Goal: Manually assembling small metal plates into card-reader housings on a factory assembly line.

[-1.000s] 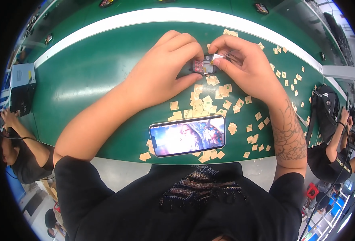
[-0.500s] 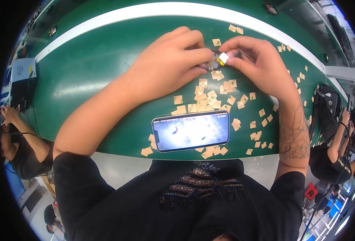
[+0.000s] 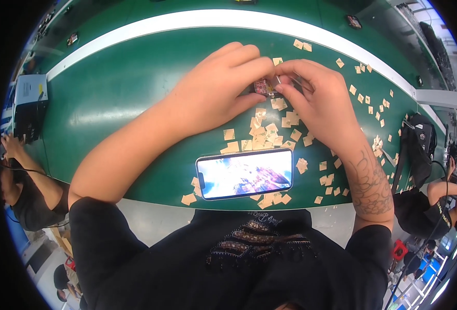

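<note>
My left hand (image 3: 220,82) is closed on a small electronic device (image 3: 261,87) with a reddish circuit board, pinching its left side; the fingers hide much of it. Close against it, my right hand (image 3: 319,90) pinches a small silvery-white piece (image 3: 278,80) between thumb and fingertips, seen nearly edge-on at the device's right end. Whether the piece touches the board, I cannot tell. Below both hands, small tan paper-backed squares (image 3: 259,138) lie loosely heaped. A phone (image 3: 245,174) with a lit screen lies sideways in front of me on the green table.
More tan squares (image 3: 323,180) are scattered to the right. A white strip (image 3: 213,18) borders the table's far side, with small devices (image 3: 353,21) beyond it. A black bag (image 3: 421,137) lies at the right, a box (image 3: 31,106) at the left. Other people work on both sides.
My right hand has come left, closer to the device. The white piece with yellow on it has turned from face-on to nearly edge-on. The phone's picture has changed.
</note>
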Tool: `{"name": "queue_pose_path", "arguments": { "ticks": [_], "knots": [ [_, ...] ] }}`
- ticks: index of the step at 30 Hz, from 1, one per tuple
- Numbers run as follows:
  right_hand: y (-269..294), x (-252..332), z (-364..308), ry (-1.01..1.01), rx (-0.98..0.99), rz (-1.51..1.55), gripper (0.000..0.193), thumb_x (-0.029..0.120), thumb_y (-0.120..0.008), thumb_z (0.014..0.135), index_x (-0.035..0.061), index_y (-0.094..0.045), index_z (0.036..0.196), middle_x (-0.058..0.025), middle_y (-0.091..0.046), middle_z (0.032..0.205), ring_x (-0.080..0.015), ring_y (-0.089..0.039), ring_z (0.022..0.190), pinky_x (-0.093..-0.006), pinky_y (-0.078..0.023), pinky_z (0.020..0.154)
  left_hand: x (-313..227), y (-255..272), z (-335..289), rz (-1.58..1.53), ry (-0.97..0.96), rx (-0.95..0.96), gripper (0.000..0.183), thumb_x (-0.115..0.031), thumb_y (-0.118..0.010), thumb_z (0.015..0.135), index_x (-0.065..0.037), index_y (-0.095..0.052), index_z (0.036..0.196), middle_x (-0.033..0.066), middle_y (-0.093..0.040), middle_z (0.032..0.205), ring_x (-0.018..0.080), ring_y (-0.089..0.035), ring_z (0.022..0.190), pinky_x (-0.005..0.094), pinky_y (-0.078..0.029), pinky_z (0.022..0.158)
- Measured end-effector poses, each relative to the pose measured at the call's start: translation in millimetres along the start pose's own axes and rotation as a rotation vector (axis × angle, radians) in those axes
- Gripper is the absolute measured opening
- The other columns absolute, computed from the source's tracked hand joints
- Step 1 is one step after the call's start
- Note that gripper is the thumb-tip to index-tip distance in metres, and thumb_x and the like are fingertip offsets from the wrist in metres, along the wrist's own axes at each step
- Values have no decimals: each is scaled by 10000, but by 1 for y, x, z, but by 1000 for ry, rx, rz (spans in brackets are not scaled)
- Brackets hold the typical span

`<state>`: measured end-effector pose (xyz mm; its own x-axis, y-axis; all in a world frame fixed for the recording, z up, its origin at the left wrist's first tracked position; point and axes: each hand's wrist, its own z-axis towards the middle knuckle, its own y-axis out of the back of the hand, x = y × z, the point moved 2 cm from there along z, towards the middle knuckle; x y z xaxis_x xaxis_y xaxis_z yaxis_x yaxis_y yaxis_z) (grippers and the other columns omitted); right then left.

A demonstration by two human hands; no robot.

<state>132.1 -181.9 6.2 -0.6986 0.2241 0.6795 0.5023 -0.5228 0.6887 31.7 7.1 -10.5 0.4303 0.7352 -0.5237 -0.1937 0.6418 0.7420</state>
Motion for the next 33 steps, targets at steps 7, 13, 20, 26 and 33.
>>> {"name": "queue_pose_path", "arguments": {
  "ticks": [7,13,20,26,33],
  "knots": [
    [-8,-16,-3,-142,-20,182,211,16,-798,900,11,-787,1111,-94,-740,914,-188,-653,738,-328,-519,681,-1,1,-1,-39,32,-14,445,-18,-881,780,-61,-622,1139,103,-631,1031,337,-604,998,437,-515,871],
    [-6,5,-1,-114,-31,-5,194,24,-777,907,16,-799,1099,-134,-758,914,-279,-735,800,-368,-569,734,1,-1,-2,-47,41,-32,456,-10,-885,771,-55,-619,1140,107,-641,1046,341,-613,1013,439,-518,883],
    [-10,8,10,-168,-10,-89,137,41,-762,899,4,-780,1030,-166,-769,917,-345,-754,869,-415,-590,806,-1,1,-2,-43,28,-27,468,-5,-886,771,-47,-617,1152,113,-650,1069,349,-624,1026,428,-532,899],
    [-7,-15,3,1,-184,83,198,60,-782,906,19,-747,1097,-101,-759,870,-233,-709,717,-364,-557,711,-8,1,-2,-36,20,-102,464,-13,-886,805,-46,-625,1187,107,-649,1092,315,-641,1001,393,-553,845],
    [-1,-14,6,-219,-79,471,174,50,-782,952,-4,-732,1110,22,-680,852,5,-453,693,-206,-359,583,-7,6,8,-358,320,-70,309,29,-748,957,-27,-615,1230,55,-688,1095,140,-659,1003,294,-545,853]
  ]
}}
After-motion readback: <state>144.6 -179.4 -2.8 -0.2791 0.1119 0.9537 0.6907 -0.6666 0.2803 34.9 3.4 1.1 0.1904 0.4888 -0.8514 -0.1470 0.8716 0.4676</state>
